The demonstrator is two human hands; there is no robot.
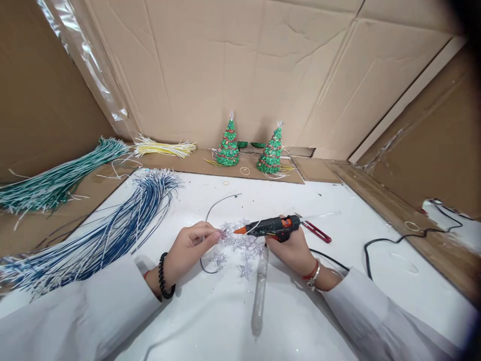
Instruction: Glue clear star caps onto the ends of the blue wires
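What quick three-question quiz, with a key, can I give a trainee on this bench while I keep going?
1. Multiple choice: what is the right hand holding?
A) a red cutter
B) a black glue gun
C) a pair of pliers

2. True or false: the two green trees near the back cardboard wall each carry a star on top.

3. Fill in the color: the wire bundle nearest the left hand is mostly ____ and white.

Key: 1. B; 2. True; 3. blue
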